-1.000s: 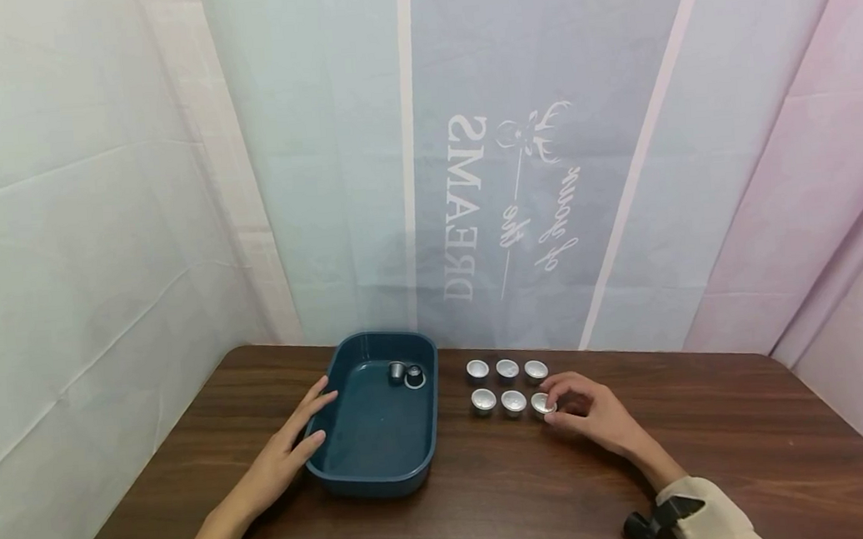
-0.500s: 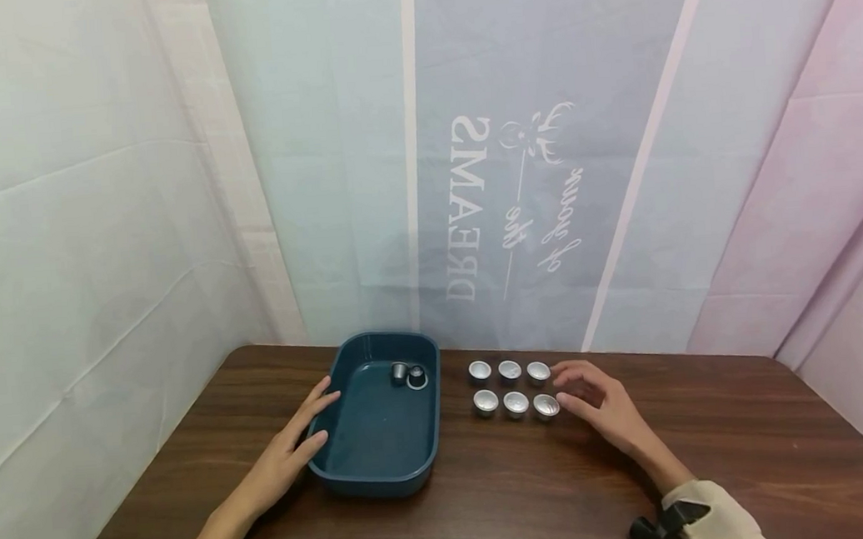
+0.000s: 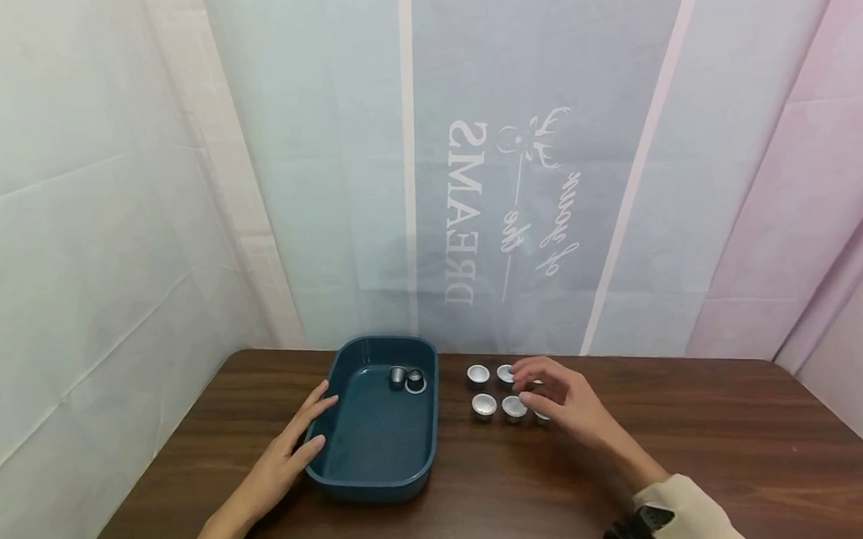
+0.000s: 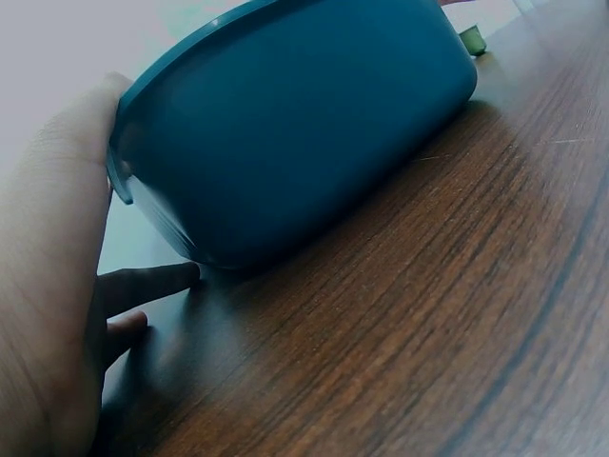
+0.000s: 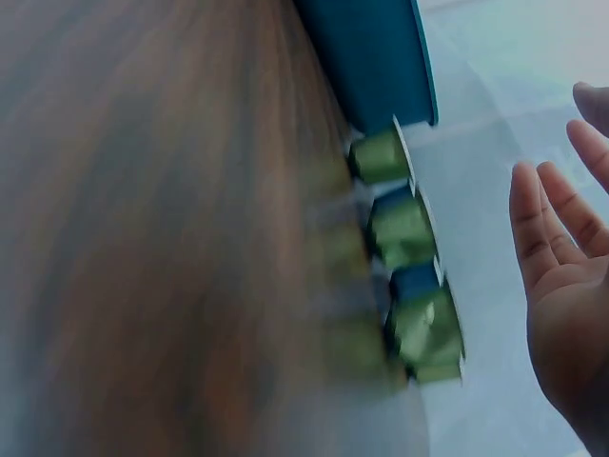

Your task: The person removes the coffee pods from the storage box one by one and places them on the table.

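my right hand (image 3: 574, 401), fingers parted and empty, hovers over the capsules (image 3: 484, 406) at their right end. their rows run left toward the bin (image 3: 376, 449), whose rim my left hand (image 3: 280, 464) touches.

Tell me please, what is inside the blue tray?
In the tray, two small dark capsules sit near the far right corner; the near wall hides its own inner side.

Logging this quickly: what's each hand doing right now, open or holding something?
Left hand: open, resting on the tub.
Right hand: open, empty, over the pods.
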Motion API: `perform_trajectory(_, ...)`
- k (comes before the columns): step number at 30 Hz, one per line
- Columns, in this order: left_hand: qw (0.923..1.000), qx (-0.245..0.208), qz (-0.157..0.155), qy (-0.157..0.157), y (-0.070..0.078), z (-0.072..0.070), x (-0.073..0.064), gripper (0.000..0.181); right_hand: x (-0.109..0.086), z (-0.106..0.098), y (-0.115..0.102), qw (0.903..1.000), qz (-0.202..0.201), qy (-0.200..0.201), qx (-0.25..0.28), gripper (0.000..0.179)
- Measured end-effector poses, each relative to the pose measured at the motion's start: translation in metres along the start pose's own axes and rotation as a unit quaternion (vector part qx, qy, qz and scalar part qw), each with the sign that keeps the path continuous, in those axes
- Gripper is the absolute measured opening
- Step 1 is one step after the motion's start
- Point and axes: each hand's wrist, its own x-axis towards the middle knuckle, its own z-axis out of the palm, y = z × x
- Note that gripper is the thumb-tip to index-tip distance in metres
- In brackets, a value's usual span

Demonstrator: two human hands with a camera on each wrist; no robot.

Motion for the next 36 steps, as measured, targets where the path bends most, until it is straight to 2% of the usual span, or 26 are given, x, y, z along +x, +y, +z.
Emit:
perform_trajectory(5,1.0,0.0,0.0,0.002,0.001,0.0,0.0,0.054,0.016,0.013,-0.007,0.9992,-0.008,-0.028,0.026,0.027)
perform_trajectory(10,1.0,-0.001,0.0,0.002,0.002,0.001,0.0,0.052,0.028,0.024,-0.012,0.9981,0.007,-0.05,0.036,0.026)
perform_trajectory(21,1.0,-0.006,0.004,0.003,0.001,0.001,0.0,0.052,0.055,0.049,-0.017,0.9973,0.018,-0.065,0.031,0.029)
perform_trajectory(26,1.0,-0.009,0.003,0.0,0.0,0.002,-0.001,0.051,0.068,0.064,-0.034,0.9967,0.024,-0.065,0.041,0.028)
perform_trajectory(32,1.0,-0.009,0.003,0.001,0.001,0.002,0.0,0.051,0.079,0.076,-0.054,0.997,0.037,-0.067,0.012,0.025)
perform_trajectory(36,1.0,-0.007,0.002,-0.001,0.0,0.001,0.0,0.051,0.086,0.085,-0.051,0.9966,0.036,-0.075,-0.001,0.026)
